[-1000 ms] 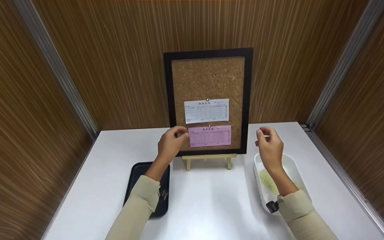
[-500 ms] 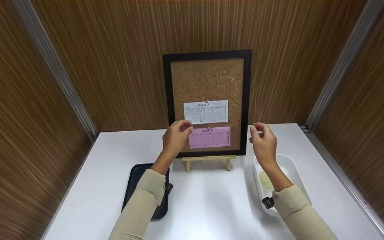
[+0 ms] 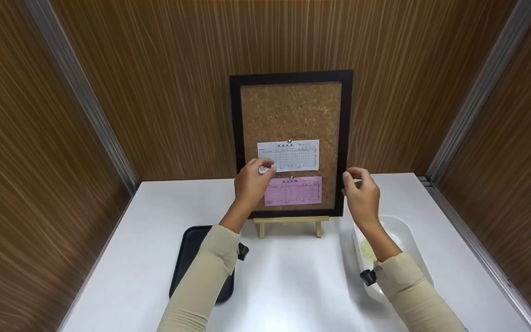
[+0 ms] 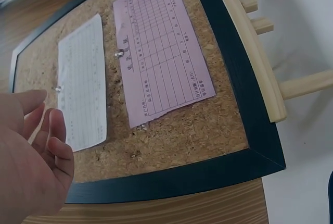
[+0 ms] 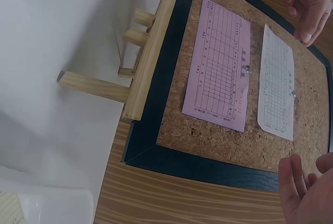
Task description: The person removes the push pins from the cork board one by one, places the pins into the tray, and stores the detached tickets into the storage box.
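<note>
A cork board (image 3: 288, 110) with a black frame stands on a small wooden easel (image 3: 291, 219). A white form slip (image 3: 297, 157) is pinned above a pink form slip (image 3: 293, 191), each with a clear push pin (image 5: 247, 70) at its top edge. My left hand (image 3: 251, 182) hovers by the white slip's lower left corner, fingers loosely curled with nothing between them. At the board's right edge is my right hand (image 3: 362, 196), its fingers loosely bent and holding nothing. The right wrist view shows both hands, on either side of the white slip.
On the white table, a black tray (image 3: 189, 258) lies partly under my left forearm. To the right, a white tub (image 3: 406, 235) holds yellow-green paper (image 3: 367, 251), partly hidden by my right forearm. Wood-grain panels (image 3: 178, 92) enclose the back and sides.
My left hand has moved up and right, from beside the pink slip to the white one. My right hand has shifted left to the frame's edge. Both slips stay pinned.
</note>
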`<act>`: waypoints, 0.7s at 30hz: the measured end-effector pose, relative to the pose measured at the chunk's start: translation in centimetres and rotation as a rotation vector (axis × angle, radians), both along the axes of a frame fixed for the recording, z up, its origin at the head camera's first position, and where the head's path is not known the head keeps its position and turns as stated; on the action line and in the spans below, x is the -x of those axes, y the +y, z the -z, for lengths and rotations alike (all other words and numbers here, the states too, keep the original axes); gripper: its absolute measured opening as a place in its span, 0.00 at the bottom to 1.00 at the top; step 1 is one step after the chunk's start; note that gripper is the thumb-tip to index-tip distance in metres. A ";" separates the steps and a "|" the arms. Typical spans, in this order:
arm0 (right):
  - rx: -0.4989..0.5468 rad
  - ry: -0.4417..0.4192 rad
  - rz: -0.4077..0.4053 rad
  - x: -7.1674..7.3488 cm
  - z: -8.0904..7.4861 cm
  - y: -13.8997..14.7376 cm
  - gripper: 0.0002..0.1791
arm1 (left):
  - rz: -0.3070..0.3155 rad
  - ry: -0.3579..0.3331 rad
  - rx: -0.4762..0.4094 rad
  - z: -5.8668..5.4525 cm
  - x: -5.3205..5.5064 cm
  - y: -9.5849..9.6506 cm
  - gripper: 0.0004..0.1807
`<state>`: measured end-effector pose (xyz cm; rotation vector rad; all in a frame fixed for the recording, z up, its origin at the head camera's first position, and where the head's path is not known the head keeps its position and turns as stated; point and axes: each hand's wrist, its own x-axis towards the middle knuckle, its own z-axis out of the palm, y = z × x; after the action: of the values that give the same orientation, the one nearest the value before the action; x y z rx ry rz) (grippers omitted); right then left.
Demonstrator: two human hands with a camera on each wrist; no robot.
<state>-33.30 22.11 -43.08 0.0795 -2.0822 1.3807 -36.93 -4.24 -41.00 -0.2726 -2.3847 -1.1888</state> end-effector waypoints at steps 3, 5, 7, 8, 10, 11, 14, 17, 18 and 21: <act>-0.018 0.004 -0.002 0.1 -0.1 -0.2 0.16 | 0.002 0.010 0.009 -0.2 0.1 0.3 0.10; -0.024 0.007 -0.004 0.2 -0.1 -0.4 0.16 | 0.005 0.013 0.017 -0.4 0.1 0.5 0.11; -0.029 0.001 -0.008 0.2 -0.1 -0.5 0.16 | 0.007 0.010 0.025 -0.5 0.2 0.7 0.11; -0.029 -0.003 -0.011 0.2 -0.1 -0.6 0.16 | 0.007 0.005 0.028 -0.6 0.2 0.8 0.11; -0.025 -0.011 -0.016 0.2 -0.2 -0.6 0.16 | 0.011 -0.004 0.029 -0.6 0.2 1.0 0.11; -0.022 -0.013 -0.017 0.2 -0.1 -0.6 0.16 | 0.010 -0.007 0.033 -0.7 0.2 1.1 0.12; -0.015 -0.012 -0.015 0.4 -0.1 -0.7 0.16 | 0.011 -0.004 0.036 -0.8 0.3 1.4 0.12; -0.019 -0.001 -0.007 0.8 -0.3 -1.1 0.15 | 0.001 0.021 0.040 -1.0 0.6 1.5 0.11; -0.024 0.003 -0.002 1.0 -0.3 -1.2 0.15 | -0.002 0.032 0.037 -1.1 0.8 1.6 0.11; -0.049 0.011 0.019 1.6 -0.4 -1.6 0.13 | -0.016 0.064 0.042 -1.5 1.2 1.9 0.11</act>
<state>-34.89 20.50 -42.68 0.0875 -2.1025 1.3160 -38.15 -2.38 -39.55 -0.3002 -2.3541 -1.1073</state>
